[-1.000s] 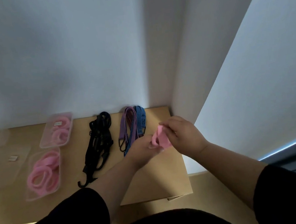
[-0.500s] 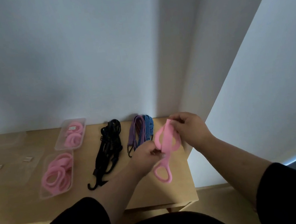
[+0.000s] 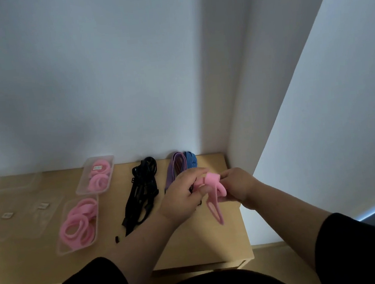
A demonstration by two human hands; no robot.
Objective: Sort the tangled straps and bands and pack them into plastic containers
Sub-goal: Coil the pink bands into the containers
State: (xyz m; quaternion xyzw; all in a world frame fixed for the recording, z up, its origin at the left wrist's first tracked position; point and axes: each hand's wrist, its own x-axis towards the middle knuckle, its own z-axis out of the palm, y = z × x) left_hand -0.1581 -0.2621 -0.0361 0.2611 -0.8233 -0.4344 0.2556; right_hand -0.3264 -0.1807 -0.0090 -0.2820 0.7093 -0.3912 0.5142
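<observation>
**While held up over the table: one pink band, two hands**

Pinched by left hand (image 3: 182,194) and right hand (image 3: 238,186), fingers curled tight on the pink band (image 3: 213,191). Folded at the top, with one long loop hanging down over the wooden table (image 3: 200,247). Off to the left, two clear plastic containers (image 3: 63,245) full of pink bands. Between those and the hands, a black strap bundle (image 3: 144,191). Behind the left hand, purple and blue straps (image 3: 181,163) by the white wall (image 3: 106,81).
</observation>
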